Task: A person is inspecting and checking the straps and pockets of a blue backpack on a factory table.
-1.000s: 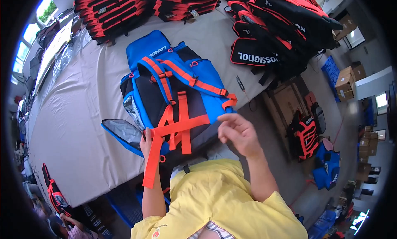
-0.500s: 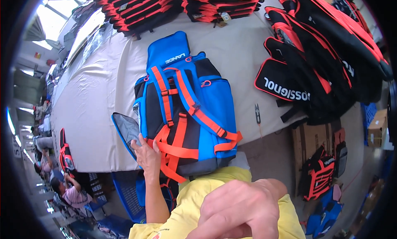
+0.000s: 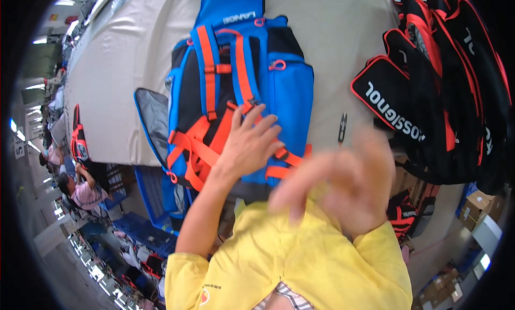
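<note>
Your left hand (image 3: 248, 148) spreads, fingers apart, over the orange straps (image 3: 208, 135) of the blue backpack (image 3: 292, 108), which lies on the covered table (image 3: 115, 111)! Your right hand (image 3: 343, 176) is a blur; I can't tell its grip.

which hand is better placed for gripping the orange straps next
Probably the left hand: it lies over the orange straps on the backpack; the right hand, blurred, seems held up, apart from them.

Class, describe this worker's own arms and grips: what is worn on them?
The left sleeve and right sleeve are short and yellow. The left forearm is bare, with no watch or bracelet visible. The left grip wears no glove; the right grip is blurred, but no glove shows.
</note>
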{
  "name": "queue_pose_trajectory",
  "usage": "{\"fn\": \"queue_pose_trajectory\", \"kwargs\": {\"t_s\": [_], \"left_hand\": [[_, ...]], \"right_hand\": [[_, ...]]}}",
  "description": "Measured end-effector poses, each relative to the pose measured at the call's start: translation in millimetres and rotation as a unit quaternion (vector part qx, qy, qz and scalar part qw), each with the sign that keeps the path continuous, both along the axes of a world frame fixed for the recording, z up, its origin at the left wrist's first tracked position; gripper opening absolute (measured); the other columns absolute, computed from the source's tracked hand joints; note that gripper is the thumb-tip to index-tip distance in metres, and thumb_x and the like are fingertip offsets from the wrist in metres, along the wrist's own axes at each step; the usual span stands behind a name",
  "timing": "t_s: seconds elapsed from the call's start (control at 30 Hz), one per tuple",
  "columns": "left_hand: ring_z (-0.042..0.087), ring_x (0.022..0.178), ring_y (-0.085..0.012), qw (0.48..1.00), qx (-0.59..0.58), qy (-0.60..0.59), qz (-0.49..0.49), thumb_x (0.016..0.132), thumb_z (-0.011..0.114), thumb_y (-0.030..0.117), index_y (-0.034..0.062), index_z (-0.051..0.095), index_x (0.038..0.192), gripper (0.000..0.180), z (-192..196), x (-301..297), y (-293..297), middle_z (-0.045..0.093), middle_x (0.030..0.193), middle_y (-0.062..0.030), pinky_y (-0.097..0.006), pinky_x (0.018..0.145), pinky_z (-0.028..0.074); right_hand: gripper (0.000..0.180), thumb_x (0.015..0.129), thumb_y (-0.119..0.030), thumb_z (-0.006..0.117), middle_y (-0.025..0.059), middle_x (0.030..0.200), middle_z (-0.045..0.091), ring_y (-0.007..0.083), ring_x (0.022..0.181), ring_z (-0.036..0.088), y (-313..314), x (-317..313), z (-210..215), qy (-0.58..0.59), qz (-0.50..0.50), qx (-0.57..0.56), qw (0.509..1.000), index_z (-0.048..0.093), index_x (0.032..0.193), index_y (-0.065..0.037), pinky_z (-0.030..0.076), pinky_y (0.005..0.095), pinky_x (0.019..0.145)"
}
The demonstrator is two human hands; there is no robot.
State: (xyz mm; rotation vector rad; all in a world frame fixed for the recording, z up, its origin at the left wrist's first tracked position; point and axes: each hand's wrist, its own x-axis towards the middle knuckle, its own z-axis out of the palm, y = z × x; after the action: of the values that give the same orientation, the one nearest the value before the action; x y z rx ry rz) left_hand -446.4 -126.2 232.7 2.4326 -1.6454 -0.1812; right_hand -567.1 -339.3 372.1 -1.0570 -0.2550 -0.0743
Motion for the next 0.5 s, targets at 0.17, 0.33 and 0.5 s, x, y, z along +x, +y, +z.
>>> {"fn": "queue_pose_trajectory", "kwargs": {"t_s": [0.17, 0.33, 0.5], "left_hand": [[0.064, 0.118, -0.0293, 0.991, 0.105, 0.044, 0.066, 0.097, 0.079, 0.048, 0.0077, 0.081, 0.083, 0.043, 31, 31, 25, 0.075, 0.099, -0.0041, -0.054, 0.119, 0.041], [0.062, 0.126, -0.0317, 0.904, 0.345, -0.015, 0.254, 0.100, 0.075, 0.038, 0.0077, 0.082, 0.108, 0.032, -13, 69, 88, 0.076, 0.110, -0.0079, -0.060, 0.120, 0.038], [0.036, 0.163, -0.0408, 0.947, -0.015, -0.144, 0.287, 0.102, 0.074, 0.036, 0.0102, 0.063, 0.150, 0.056, -85, 79, 81, 0.045, 0.168, -0.0226, -0.069, 0.129, 0.024]], "right_hand": [[0.056, 0.110, -0.010, 0.066, 0.0118, 0.123, 0.077, 0.0128, 0.100, 0.071, -44, 9, -132, 0.239, -0.169, -0.069, 0.954, 0.049, 0.163, -0.001, 0.057, 0.0284, 0.089], [0.043, 0.111, -0.017, 0.068, 0.0062, 0.120, 0.079, 0.0102, 0.095, 0.072, -40, 8, -221, 0.378, -0.136, -0.155, 0.902, 0.062, 0.151, -0.004, 0.058, 0.0271, 0.084], [0.041, 0.110, -0.023, 0.071, 0.0083, 0.119, 0.079, 0.0158, 0.093, 0.074, -31, 65, -247, 0.351, -0.176, -0.266, 0.880, 0.067, 0.145, -0.004, 0.060, 0.0307, 0.081]]}}
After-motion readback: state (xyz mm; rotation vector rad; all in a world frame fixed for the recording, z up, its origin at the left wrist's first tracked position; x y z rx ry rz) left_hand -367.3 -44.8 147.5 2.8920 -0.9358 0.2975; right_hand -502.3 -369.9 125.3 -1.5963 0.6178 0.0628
